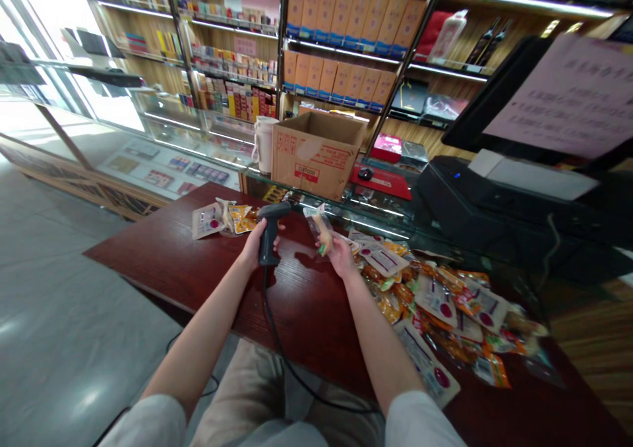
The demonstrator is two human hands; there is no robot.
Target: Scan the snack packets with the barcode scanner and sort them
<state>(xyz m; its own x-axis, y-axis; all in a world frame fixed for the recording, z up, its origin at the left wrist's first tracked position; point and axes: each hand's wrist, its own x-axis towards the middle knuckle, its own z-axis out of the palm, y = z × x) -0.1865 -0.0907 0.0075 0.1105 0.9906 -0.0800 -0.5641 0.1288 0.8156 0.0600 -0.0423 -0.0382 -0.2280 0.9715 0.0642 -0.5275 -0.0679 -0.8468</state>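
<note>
My left hand (257, 244) is wrapped round the grip of a dark grey barcode scanner (270, 235), whose head tilts up to the right. A black cable runs from its base down over my lap. My right hand (340, 256) grips a clear vacuum-sealed snack pack (322, 231) with pale food inside, held above the table to the right of the scanner. Close to my right forearm lies a large heap of packaged snacks (435, 295) in clear, white and orange wrappers. Beyond my left hand is a smaller group of packs (225, 217).
The dark red wooden table (188, 275) meets a glass display counter (198, 150). On the counter stand an open cardboard box (316, 160), a white cup (266, 145), and a black mouse (365, 173). A monitor (558, 97) and black printer (494, 196) are at the right.
</note>
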